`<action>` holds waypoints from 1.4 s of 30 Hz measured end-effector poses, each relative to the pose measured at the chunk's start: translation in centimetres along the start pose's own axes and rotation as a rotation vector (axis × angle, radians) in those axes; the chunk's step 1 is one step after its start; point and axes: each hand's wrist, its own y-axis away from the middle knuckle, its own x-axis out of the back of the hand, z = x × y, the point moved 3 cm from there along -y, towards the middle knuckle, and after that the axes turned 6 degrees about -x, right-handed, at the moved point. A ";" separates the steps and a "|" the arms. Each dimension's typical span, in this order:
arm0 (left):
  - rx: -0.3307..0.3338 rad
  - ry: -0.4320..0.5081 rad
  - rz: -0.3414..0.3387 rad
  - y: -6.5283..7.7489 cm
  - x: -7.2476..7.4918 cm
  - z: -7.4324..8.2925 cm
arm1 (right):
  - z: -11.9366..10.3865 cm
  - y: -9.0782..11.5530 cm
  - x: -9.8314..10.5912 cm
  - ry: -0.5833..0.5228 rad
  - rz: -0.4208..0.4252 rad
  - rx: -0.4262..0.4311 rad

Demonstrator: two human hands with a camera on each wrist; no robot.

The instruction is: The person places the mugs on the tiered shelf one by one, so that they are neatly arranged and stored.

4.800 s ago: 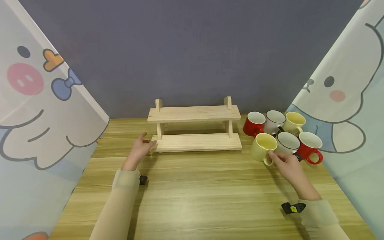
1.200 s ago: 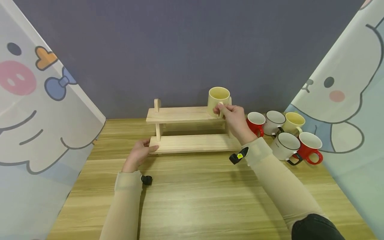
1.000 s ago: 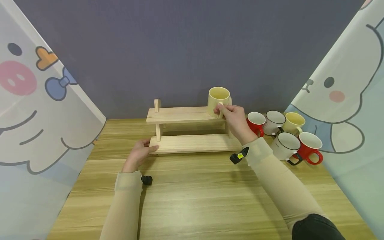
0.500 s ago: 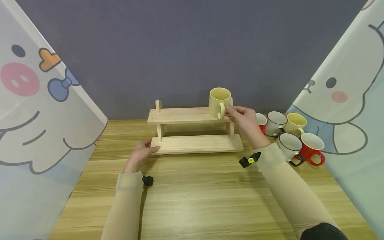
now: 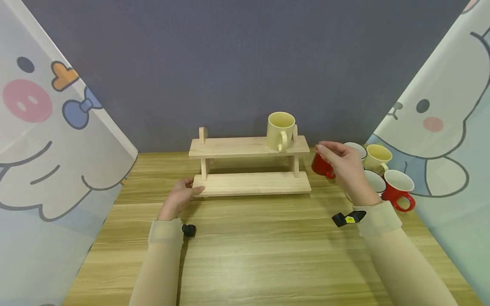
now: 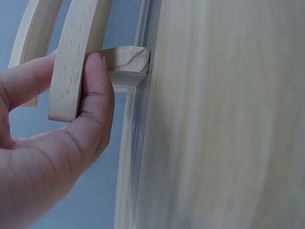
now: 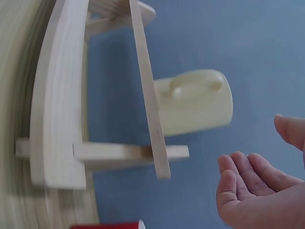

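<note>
A two-tier wooden shelf (image 5: 249,183) stands against the back wall. My left hand (image 5: 177,199) pinches the left end of its lower board (image 6: 69,81) between thumb and fingers, as the left wrist view shows. On the right end of the upper board sits an upright yellow mug (image 5: 276,135), its handle facing the front. My right hand (image 5: 346,168) is right of the shelf, apart from that mug, fingers loosely bent and holding nothing. It overlaps a red mug (image 5: 320,165) in the head view. In the right wrist view the thumb and fingers (image 7: 274,171) are spread apart.
To the right several mugs stand grouped: a white one with a dark rim (image 5: 356,147), a yellow one (image 5: 377,158), another dark-rimmed white one (image 5: 375,181) partly behind my wrist, and a red one (image 5: 397,183). Cartoon-printed panels (image 5: 428,140) flank the wooden table (image 5: 245,246).
My right hand carried the yellow mug from the group to the upper board, let go of its handle and drew back right. My left hand took hold of the lower board's end.
</note>
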 end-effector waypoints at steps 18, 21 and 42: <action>-0.022 -0.005 -0.002 -0.1 0.0 -0.2 | 3.5 4.1 7.5 0.130 0.095 -0.001; -0.029 -0.004 -0.004 -0.1 0.0 -0.2 | 4.4 4.8 8.5 0.145 0.103 0.004; -0.027 -0.019 0.001 0.0 0.1 -0.2 | 9.4 8.1 14.4 0.278 0.252 -0.072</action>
